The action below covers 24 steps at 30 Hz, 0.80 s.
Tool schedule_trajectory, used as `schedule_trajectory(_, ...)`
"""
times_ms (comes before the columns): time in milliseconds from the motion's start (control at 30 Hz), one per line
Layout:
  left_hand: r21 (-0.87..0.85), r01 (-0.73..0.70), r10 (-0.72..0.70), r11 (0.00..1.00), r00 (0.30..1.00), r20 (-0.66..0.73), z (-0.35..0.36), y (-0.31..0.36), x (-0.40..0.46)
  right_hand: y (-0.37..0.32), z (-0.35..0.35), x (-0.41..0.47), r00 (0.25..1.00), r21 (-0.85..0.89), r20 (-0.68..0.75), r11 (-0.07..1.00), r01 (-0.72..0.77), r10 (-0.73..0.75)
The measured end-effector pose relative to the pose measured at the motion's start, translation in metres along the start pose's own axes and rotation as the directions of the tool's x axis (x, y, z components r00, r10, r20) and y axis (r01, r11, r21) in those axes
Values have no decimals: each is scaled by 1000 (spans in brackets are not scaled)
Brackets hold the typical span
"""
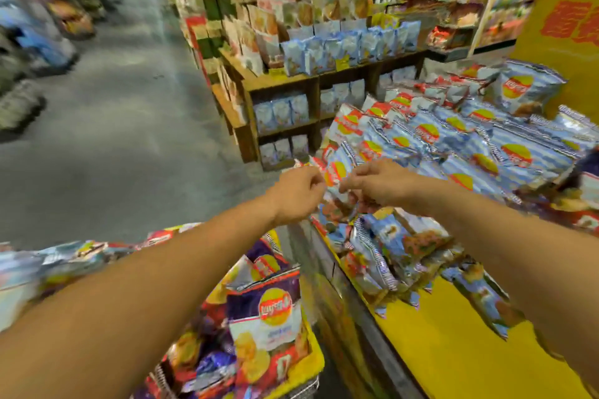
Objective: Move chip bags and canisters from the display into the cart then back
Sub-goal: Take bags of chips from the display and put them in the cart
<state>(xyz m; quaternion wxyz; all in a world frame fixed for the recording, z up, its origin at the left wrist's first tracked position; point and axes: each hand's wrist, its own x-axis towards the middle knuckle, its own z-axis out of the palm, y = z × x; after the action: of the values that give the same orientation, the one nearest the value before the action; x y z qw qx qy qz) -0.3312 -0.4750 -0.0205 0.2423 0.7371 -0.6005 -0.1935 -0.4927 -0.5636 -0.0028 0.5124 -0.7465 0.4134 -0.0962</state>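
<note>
We pinch one chip bag (337, 172) by its edges, left hand (296, 193) and right hand (376, 183) both curled tight; thin grip risks slipping, dragging the bags just beyond it off the display (453, 350).

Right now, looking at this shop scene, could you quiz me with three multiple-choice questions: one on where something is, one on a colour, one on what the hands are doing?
1. Where is the purple chip bag?
A. In the cart
B. On the floor
C. On the wooden shelf

2. What colour is the display counter under the heap of bags?
A. Green
B. Yellow
C. White

3. What are the left hand and right hand doing?
A. Hanging idle
B. Pushing the cart
C. Pinching a striped chip bag at the heap's edge

Answers: 1 A, it sits among bags in the cart; 2 B, the bare surface is yellow; 3 C, both hands' fingers curl on the bag.
</note>
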Motion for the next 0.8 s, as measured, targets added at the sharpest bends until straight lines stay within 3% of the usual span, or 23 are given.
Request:
schedule_trajectory(233,-29,156,-157,987,987,-25,-65,-98,-74,-45,102,14,980,-73,196,996,53,-38)
schedule_trajectory(333,78,196,-199,978,980,28,-83,-129,-99,-45,131,24,955,-341,297,934,109,-3)
schedule_trajectory(400,217,193,-216,957,972,89,-82,-143,-111,-39,149,28,941,-575,331,805,146,65)
schedule_trajectory(467,297,177,-231,938,960,156,-69,-154,-116,-28,162,29,934,-690,326,713,127,149)
schedule_trajectory(700,390,192,-331,900,885,328,5,-171,-107,39,189,39,912,-731,319,680,63,259)
schedule_trajectory(800,322,264,-372,909,861,346,25,-173,-100,58,201,47,911,-756,345,642,127,227)
